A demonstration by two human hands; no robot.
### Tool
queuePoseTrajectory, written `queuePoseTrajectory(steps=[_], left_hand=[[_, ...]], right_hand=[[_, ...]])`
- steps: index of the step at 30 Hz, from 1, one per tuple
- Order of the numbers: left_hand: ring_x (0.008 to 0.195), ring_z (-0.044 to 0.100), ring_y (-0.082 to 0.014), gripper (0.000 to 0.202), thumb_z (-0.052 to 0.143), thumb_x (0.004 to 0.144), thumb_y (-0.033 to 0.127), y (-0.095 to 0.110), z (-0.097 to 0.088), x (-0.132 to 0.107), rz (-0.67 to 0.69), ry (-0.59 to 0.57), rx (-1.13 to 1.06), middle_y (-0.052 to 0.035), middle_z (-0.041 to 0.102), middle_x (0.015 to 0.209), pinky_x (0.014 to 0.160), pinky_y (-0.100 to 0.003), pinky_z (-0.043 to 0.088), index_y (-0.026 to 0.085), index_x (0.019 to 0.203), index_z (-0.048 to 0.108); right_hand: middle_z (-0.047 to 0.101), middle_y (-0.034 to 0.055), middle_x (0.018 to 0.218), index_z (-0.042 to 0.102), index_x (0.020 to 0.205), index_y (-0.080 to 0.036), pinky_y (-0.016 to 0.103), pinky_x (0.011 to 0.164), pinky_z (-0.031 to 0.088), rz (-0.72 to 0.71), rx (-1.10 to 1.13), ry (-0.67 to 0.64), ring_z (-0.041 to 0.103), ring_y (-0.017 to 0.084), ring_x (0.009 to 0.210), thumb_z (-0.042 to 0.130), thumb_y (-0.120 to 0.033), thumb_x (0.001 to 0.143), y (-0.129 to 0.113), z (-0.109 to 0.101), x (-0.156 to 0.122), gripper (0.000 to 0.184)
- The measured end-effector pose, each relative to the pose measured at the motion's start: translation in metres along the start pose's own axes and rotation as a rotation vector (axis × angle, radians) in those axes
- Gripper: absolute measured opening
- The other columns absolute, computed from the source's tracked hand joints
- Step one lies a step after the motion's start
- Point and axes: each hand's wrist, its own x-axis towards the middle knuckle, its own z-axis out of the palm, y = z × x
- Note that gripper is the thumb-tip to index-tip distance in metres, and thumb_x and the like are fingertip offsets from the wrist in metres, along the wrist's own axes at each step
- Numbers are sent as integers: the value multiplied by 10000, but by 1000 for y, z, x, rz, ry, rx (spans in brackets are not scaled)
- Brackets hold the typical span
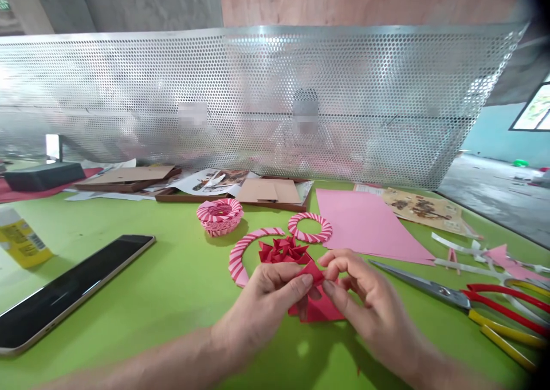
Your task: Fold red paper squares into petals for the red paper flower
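Fingers [301,287] of left hand [260,307]: thumb and forefinger nearly together, pinching a folded red paper [315,271]. Right hand [372,301]: thumb and forefinger bent close at the paper's right edge; whether they grip or merely touch it, cannot tell. Folded piece is between both hands, over the green table [180,304]. Beneath it: red sheet [329,310], partly hidden. Left: phone [77,290], flat, dark screen. Right: scissors [449,294], blades pointing toward the hands, red handles, yellow handles alongside. Just beyond the hands: cluster of red folded pieces [283,249]; pink-striped curved strip [237,258], around its left and far sides; pink-striped ring [311,239]. Farther: pink ringed basket [221,225]; yellow bottle [26,241]; pink sheets [365,221]. Rearmost: brown tray [197,197] bearing papers; perforated metal screen [258,75].
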Motion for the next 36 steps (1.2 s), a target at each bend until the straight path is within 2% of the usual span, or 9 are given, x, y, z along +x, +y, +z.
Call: queuePoseTrajectory(steps=[4,10,13,18,22,26,30,36], left_hand=[[546,440,-111,209,531,759,272,4,1,-1,-5,1,52,6,496,554,559,-244,361,105,669,618],[562,425,-105,219,497,777,270,3,2,0,19,-21,139,-3,521,591,545,-228,341,106,661,584],[593,444,-113,134,578,713,235,2,3,1,3,14,142,-7,539,628,554,-226,348,103,696,592],[522,421,-91,168,634,668,259,2,2,2,-24,111,71,7,534,550,510,-215,332,104,615,596],[525,434,-100,233,569,737,302,0,-3,3,-25,104,1,-19,558,569,530,-237,344,109,610,598],[534,444,-104,229,572,741,297,-3,-6,4,-55,101,-39,-30,566,580,544,-246,351,108,616,606],[525,431,-99,214,580,739,280,-4,-6,4,-44,94,-59,-12,545,553,540,-243,341,118,601,605],[521,422,-94,179,613,710,249,0,-3,3,-24,57,-52,-2,554,540,528,-233,331,115,595,642]], right_hand=[[441,-37,643,435,745,-184,196,496,346,163,267,-67,399,87,547,463,-271,833,1,2,2,127],[450,-37,701,442,769,-179,181,547,379,212,455,-12,430,80,611,534,-247,794,6,4,5,117],[466,-35,736,454,799,-188,177,557,386,181,424,41,450,80,632,563,-221,772,7,6,4,117],[489,-35,726,472,853,-199,184,581,403,163,417,67,477,92,652,582,-198,753,3,7,3,149],[499,-25,729,499,884,-190,200,605,404,192,457,25,479,99,661,527,-240,796,0,2,4,104],[522,-11,745,530,872,-184,205,608,400,212,417,12,484,105,676,464,-269,837,1,-2,3,113],[471,-35,630,520,802,-171,180,502,356,159,363,-41,424,84,559,468,-277,835,-1,-2,2,122],[475,-38,628,485,739,-176,187,501,356,88,200,-49,416,89,555,520,-275,804,-2,0,0,123]])
